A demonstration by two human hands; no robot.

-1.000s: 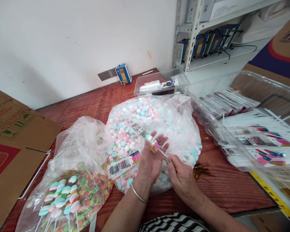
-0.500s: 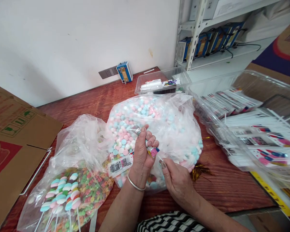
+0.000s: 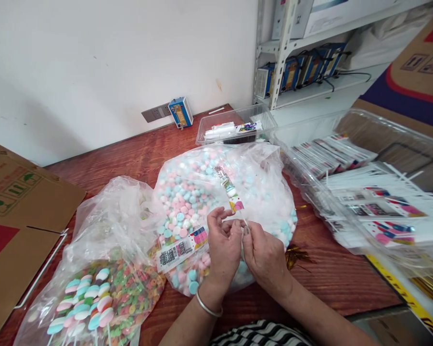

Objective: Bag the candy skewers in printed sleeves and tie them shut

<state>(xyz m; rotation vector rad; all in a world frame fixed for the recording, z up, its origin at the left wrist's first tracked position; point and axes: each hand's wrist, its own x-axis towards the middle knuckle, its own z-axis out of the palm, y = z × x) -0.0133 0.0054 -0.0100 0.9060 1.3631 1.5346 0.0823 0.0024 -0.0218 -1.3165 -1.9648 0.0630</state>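
The stick (image 3: pixel 243 217), clamped by right fingers (image 3: pixel 249 245) near the surface's (image 3: pixel 339 278) front edge, could be bent if twisted by left fingers (image 3: pixel 234 234), grip unclear.

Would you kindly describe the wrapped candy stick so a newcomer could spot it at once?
On the reddish wooden table sits a big clear bag of pastel marshmallows. Over its middle, the wrapped candy stick slants up from the right hand. Unlike the loose wrapper lying nearby, it is held by its white stick.
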